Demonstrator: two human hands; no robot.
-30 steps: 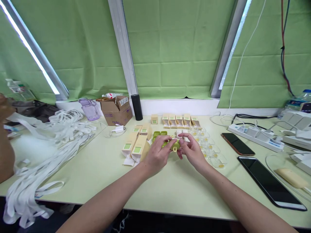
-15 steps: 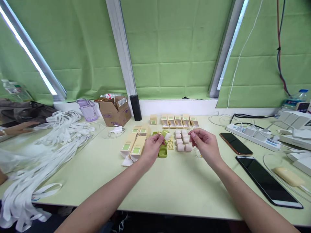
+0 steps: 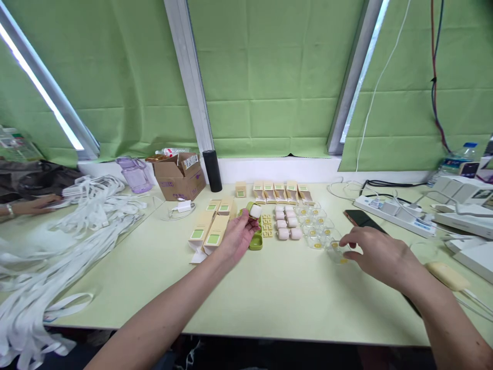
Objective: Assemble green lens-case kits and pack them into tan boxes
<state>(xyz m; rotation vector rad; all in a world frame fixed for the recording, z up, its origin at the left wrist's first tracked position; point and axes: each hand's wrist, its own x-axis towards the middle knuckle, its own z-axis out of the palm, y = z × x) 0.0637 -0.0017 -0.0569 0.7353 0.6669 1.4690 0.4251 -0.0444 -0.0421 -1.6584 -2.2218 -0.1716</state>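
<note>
My left hand (image 3: 239, 235) is closed on a small green case (image 3: 254, 211) with a white block in it, tilted above the other green cases (image 3: 256, 242). At the right, my right hand (image 3: 372, 254) has its thumb and forefinger around the edge of a clear plastic cup (image 3: 337, 252) with a yellow spot. More clear cups (image 3: 316, 230) stand in rows beside it. Several pale pink, rounded pieces (image 3: 282, 234) stand between the cups and a set of small yellow pieces (image 3: 267, 226).
Cream boxes (image 3: 216, 232) lie left of my left hand, with more cream boxes (image 3: 280, 192) along the back. White straps (image 3: 73, 252) spread over the left side near another person's hand (image 3: 40, 204). A phone (image 3: 364, 220) and a power strip (image 3: 396, 213) lie at the right.
My right hand has moved right and toward me, from beside the pink pieces to the clear cups, uncovering their rows. My left hand has turned the green case so its white block shows more.
</note>
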